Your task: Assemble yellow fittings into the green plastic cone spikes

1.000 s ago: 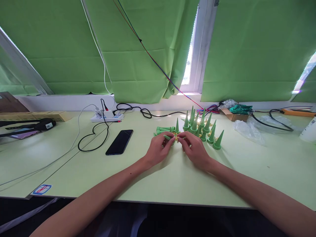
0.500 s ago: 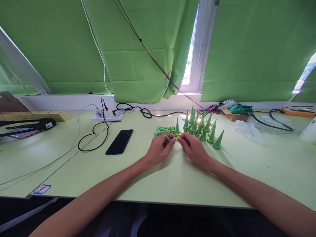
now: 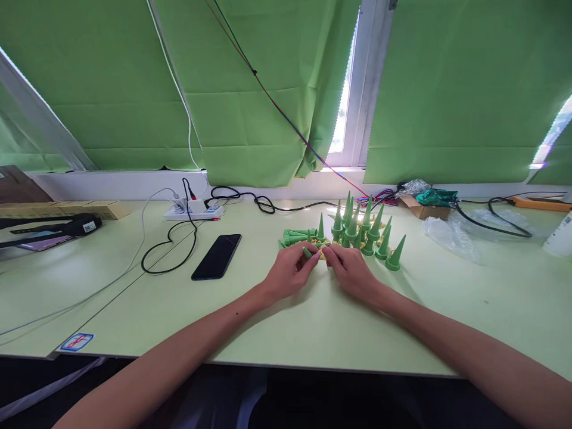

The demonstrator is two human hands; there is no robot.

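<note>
My left hand [image 3: 291, 266] is closed around a small green cone [image 3: 307, 252], whose tip shows between the fingers. Close beside it, my right hand [image 3: 349, 267] pinches at the cone's other end; a small yellowish bit shows between the two hands, too small to name. Just behind the hands stand several upright green cones with round bases [image 3: 373, 231], and one more cone [image 3: 395, 255] stands to the right. Green ribbed tubes [image 3: 298, 235] lie behind my left hand, with small yellow pieces scattered near them.
A black phone [image 3: 217, 257] lies to the left on the pale table [image 3: 268, 333]. Behind it is a white power strip [image 3: 195, 211] with looping cables. At the back right are an open cardboard box [image 3: 426, 210], clear plastic bags [image 3: 450, 237] and an orange object [image 3: 540, 204].
Both hands stay nearly in place. The fingertips have shifted slightly, and a bit more yellowish material shows between them. The standing cones have not moved.
</note>
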